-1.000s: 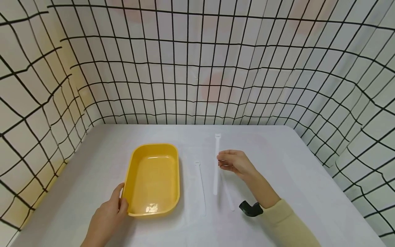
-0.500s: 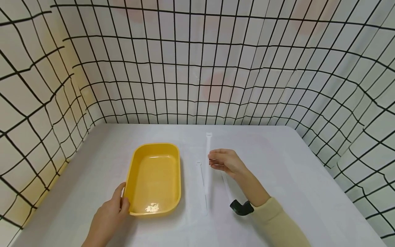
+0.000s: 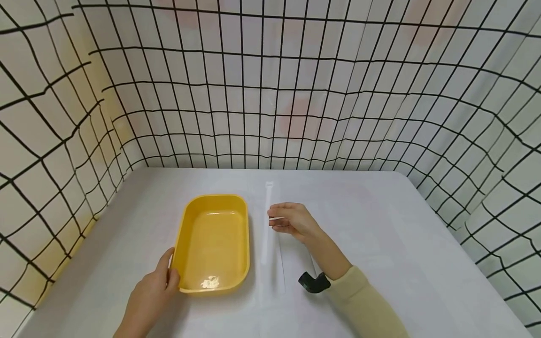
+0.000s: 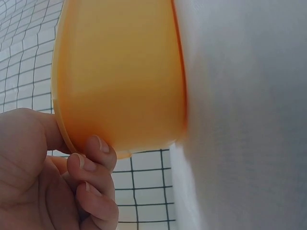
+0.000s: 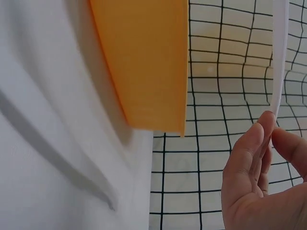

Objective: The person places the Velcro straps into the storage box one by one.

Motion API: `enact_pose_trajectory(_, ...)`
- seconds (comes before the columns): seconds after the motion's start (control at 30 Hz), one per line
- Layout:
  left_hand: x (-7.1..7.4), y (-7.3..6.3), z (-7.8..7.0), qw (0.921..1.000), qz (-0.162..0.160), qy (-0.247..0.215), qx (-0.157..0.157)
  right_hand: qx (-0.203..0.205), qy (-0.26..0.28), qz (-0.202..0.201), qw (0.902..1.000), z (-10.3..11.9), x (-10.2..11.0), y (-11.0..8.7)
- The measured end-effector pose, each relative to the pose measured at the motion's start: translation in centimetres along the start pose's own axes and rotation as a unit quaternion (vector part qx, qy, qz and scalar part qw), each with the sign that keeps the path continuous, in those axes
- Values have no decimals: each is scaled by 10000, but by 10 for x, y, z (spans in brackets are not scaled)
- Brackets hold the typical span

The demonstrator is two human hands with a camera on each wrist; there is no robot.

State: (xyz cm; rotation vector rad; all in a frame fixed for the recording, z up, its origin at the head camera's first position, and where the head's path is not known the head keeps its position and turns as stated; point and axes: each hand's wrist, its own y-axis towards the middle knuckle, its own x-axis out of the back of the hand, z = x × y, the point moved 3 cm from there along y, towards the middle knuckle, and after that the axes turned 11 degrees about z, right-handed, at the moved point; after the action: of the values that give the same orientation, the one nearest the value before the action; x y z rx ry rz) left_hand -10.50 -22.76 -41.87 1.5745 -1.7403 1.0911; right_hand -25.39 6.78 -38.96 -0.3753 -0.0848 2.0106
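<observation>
My left hand (image 3: 148,300) grips the near left side of a yellow plastic tray (image 3: 248,239). In the left wrist view its thumb and fingers pinch the tray's rim (image 4: 58,112). My right hand (image 3: 296,223) pinches a long white cable tie (image 3: 266,239) around its middle, just right of the tray and above the table. The strip points up from the fingertips in the right wrist view, a flat white band (image 5: 279,57). Beneath it, another thin white tie (image 3: 282,267) lies on the table, partly covered. A third (image 3: 313,264) shows by the right wrist, mostly hidden.
A white-covered table (image 3: 401,244) spans the view. Black grid netting (image 3: 262,89) over pale walls closes it in at the back and both sides. A black curved piece (image 3: 313,282) sits at the right sleeve's cuff (image 3: 351,286).
My right hand has moved left with the cable tie, toward the tray, passing over the tie on the table. My left hand keeps its hold on the tray.
</observation>
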Motion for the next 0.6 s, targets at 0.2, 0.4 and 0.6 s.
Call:
enact_pose_trajectory(0.2, 1, 0, -2, 10000, -5, 8, 19, -61, 181, 164, 9997, -2, -14, 8)
enact_pose_trajectory(0.4, 0, 0, -1, 10000, 40, -13, 23, -170, 135, 254, 9994, -9, -25, 13)
enact_pose_trajectory(0.6, 0, -1, -1, 10000, 49, -21, -11, -174, 168, 355, 9991, -14, -35, 15)
